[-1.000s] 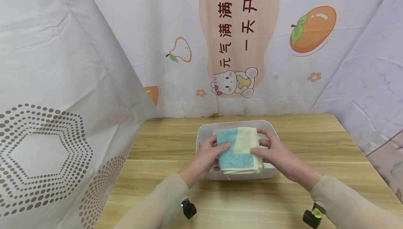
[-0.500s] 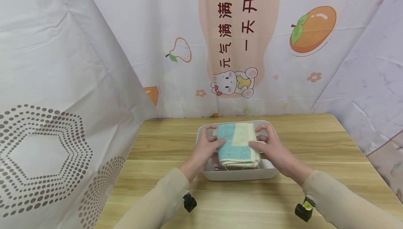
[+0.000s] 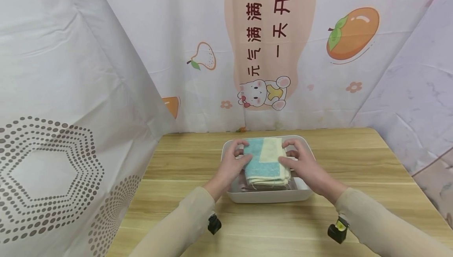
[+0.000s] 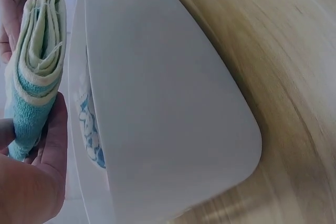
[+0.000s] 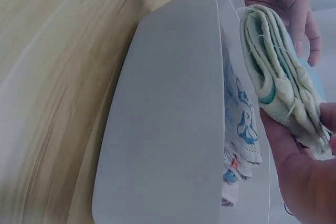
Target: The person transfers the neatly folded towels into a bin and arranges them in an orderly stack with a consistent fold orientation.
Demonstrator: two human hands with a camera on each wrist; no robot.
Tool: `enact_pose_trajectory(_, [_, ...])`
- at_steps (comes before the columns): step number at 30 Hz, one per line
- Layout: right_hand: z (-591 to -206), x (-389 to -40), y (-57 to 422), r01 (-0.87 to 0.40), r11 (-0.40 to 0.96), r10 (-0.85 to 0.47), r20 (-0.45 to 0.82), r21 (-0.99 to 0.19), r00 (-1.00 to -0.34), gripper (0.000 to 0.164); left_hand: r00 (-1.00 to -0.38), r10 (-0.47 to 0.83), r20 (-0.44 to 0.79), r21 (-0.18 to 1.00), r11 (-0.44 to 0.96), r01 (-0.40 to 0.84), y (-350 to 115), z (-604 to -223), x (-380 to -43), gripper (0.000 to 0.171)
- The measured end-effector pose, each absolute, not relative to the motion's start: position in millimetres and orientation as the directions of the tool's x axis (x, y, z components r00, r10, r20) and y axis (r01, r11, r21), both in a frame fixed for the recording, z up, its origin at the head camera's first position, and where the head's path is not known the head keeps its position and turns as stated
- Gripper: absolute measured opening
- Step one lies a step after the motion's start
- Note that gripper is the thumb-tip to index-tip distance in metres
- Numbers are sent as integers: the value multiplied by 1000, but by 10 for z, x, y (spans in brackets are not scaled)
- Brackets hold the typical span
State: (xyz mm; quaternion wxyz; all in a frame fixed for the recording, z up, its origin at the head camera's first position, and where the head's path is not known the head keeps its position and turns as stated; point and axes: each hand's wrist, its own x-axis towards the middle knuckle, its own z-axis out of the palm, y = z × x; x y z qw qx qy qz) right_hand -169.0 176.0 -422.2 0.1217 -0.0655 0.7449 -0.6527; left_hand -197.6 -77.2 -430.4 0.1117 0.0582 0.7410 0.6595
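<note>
A folded towel (image 3: 266, 162) in teal and cream is held up above the white bin (image 3: 270, 197). My left hand (image 3: 231, 166) grips its left side, thumb on top and fingers beneath, as the left wrist view shows. On the opposite side my right hand (image 3: 307, 167) pinches the towel between thumb and fingers. Several layers and loose threads show at the folded edge of the towel (image 5: 278, 77) in the right wrist view. Inside the bin lie other folded cloths (image 5: 241, 119) with blue patterns, mostly hidden by the bin's wall.
The bin stands on a wood-grain table (image 3: 187, 170), near its back edge. A white printed curtain (image 3: 198, 92) hangs right behind the table, and another patterned sheet (image 3: 70, 72) hangs along the left. Each sleeve carries a small black wrist camera (image 3: 214, 224).
The towel has shifted slightly back and left, tilting so that its front fold shows more. Both hands moved with it, and more of the bin's front inside is visible.
</note>
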Motion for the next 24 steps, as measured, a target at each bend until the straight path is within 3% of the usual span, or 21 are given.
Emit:
enact_pose_trajectory(10, [-4284,-1763,1749,117,168,-265,-159,-979,-951,59,-954,254,-158,975,194,-109,-767,-4361,-2033,34])
enact_pose_trajectory(15, [-4310,-1793,1756,21,309,-271,-109,-951,-956,67,-946,267,-182,965,233,-120,-768,-4387,-2066,41])
enact_pose_trajectory(24, [-4347,-1797,1726,-158,569,-325,-44,-807,-945,66,-939,270,-213,940,318,-121,-751,-4402,-2096,48])
